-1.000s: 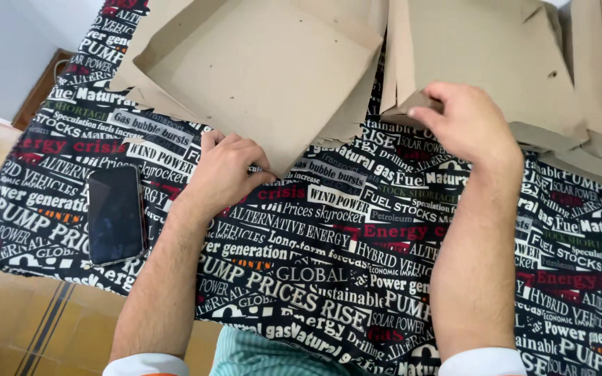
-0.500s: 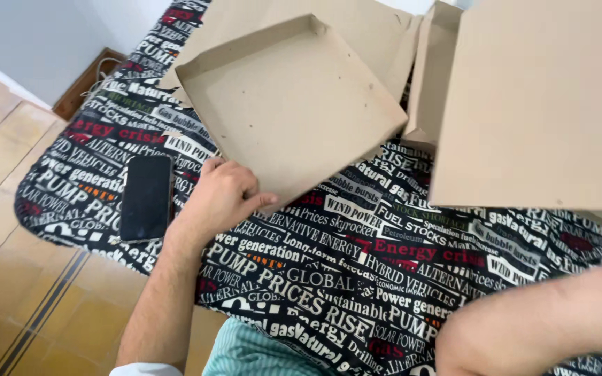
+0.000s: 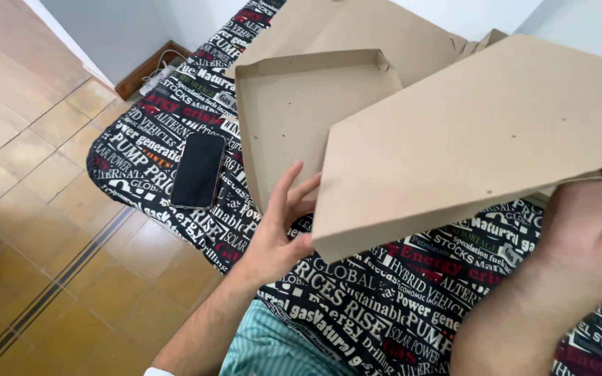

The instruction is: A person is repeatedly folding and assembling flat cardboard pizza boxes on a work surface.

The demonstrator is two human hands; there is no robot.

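Observation:
A flat brown cardboard sheet (image 3: 482, 139) is lifted above the table and tilted, filling the right half of the view. My right hand (image 3: 593, 223) grips it at its right edge, partly hidden under the sheet. My left hand (image 3: 283, 223) has its fingers spread and touches the sheet's lower left corner. Behind it lies a folded brown cardboard box tray (image 3: 294, 111) with raised rims, open side up, on the table.
The table wears a black cloth (image 3: 377, 306) printed with white and red words. A dark phone (image 3: 198, 170) lies face up near the left table edge. More flat cardboard (image 3: 384, 28) lies at the back. Tan tiled floor (image 3: 29, 209) is on the left.
My right hand has lifted a cardboard sheet from the right stack and swung it over the table toward me. My left hand left the folded tray and came to the sheet's corner.

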